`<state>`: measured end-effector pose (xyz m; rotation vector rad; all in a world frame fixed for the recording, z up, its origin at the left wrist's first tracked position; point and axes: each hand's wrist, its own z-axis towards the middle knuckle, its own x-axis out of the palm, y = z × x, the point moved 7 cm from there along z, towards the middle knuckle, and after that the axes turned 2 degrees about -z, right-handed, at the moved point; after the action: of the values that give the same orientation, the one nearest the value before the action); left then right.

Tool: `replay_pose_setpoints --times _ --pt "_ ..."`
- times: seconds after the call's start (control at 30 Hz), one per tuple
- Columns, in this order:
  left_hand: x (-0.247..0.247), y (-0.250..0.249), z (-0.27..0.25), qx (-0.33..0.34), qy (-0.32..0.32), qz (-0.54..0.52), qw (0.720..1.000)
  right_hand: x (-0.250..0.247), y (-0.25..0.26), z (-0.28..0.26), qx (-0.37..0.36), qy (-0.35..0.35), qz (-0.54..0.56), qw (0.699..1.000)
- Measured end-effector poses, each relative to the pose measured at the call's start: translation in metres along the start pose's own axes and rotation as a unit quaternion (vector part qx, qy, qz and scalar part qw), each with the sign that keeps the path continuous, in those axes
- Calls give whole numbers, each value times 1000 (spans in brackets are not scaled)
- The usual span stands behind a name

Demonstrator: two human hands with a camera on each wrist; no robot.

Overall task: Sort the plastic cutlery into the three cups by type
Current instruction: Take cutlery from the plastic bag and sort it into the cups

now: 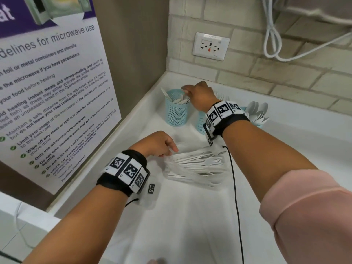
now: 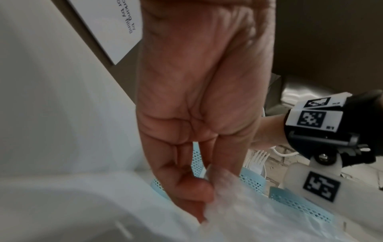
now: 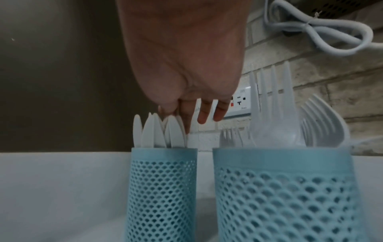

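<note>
Three blue mesh cups stand in the counter corner. The left knife cup [image 1: 177,111] [image 3: 163,188] holds white knives [image 3: 157,132]. The middle fork cup [image 1: 201,122] [image 3: 279,196] holds forks [image 3: 275,114], and the right cup holds spoons [image 1: 257,113]. My right hand [image 1: 187,90] [image 3: 180,114] hangs over the knife cup, fingers pointing down at the knife tips; whether thumb and forefinger pinch one is unclear. Nearer me lies a clear plastic bag [image 1: 196,168] [image 2: 238,204] of mixed white cutlery. My left hand [image 1: 167,147] [image 2: 199,188] pinches the bag's left edge.
A brown side wall with a microwave-guidelines poster [image 1: 47,92] closes the left. At the back, a tiled wall carries a power outlet [image 1: 210,45] and a looped white cable [image 1: 272,40]. A black wire [image 1: 235,187] runs down the white counter [image 1: 181,225] from my right wrist.
</note>
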<state>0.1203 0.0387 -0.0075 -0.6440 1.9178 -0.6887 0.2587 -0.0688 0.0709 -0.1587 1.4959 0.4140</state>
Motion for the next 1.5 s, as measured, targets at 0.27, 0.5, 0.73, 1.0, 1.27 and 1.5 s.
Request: replay_pose_setpoints --times 0.27,0.5,0.73,1.0,1.27,1.5 --pt "4 -11 1 0 -17 72 997 -48 3 -44 1 49 93 994" --pt "11 -42 1 40 -120 214 969 1 -29 -108 70 328 -46 941" --pt "53 -57 11 120 -20 204 971 23 -53 -148 124 318 -60 938" --pt "65 -60 16 137 -3 283 949 27 -55 -164 135 244 53 959" --pt "68 -58 15 130 -15 318 939 25 -58 -167 144 224 82 960" --pt "65 -55 10 137 8 278 951 27 -70 -172 165 211 121 956"
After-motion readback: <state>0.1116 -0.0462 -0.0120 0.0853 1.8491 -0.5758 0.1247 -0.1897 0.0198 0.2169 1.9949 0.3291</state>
